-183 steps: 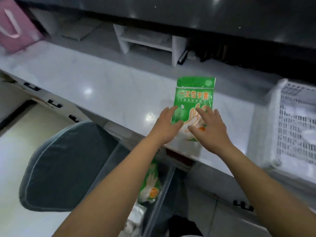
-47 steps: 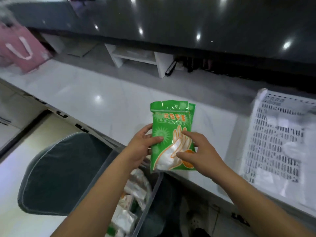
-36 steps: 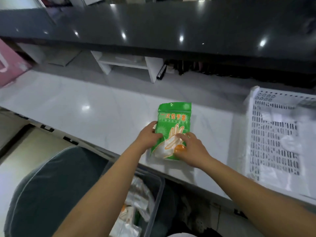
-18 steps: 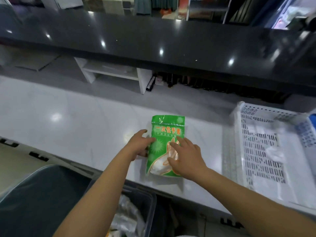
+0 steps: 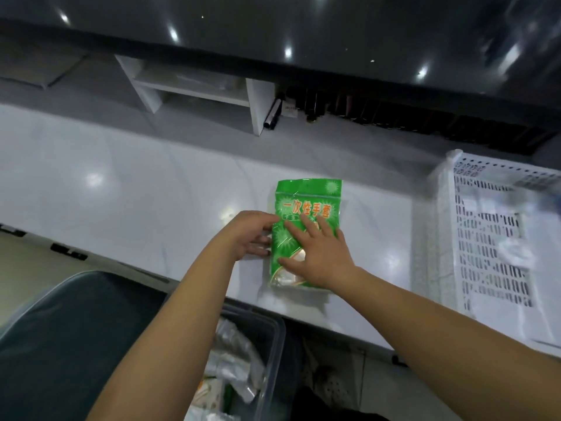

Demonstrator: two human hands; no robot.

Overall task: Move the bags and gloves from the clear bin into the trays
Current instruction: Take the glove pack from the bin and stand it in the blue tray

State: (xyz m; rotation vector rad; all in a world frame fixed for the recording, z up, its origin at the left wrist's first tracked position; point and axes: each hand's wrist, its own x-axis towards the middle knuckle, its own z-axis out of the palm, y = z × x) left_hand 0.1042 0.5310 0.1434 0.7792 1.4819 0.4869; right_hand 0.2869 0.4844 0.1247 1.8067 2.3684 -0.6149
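A green glove pack [image 5: 308, 202] with orange lettering lies flat on the white counter [image 5: 136, 189], close to the front edge. My right hand [image 5: 318, 253] rests flat on its lower half, fingers spread. My left hand [image 5: 250, 235] touches the pack's left edge with its fingertips. Below the counter, the clear bin [image 5: 273, 338] holds several more bags and packs. A white perforated tray [image 5: 491, 244] stands on the counter to the right, apart from the pack.
A dark grey chair cushion [image 5: 76, 338] sits at lower left beside the bin. At the back, a small white shelf [image 5: 194, 89] and a row of dark items stand under a black upper counter [image 5: 303, 31]. Drawer handles line the counter front.
The green pack was lifted from the bin area and laid flat on the counter. My right hand has slid up over it and flattened; the left hand stays at its left edge.
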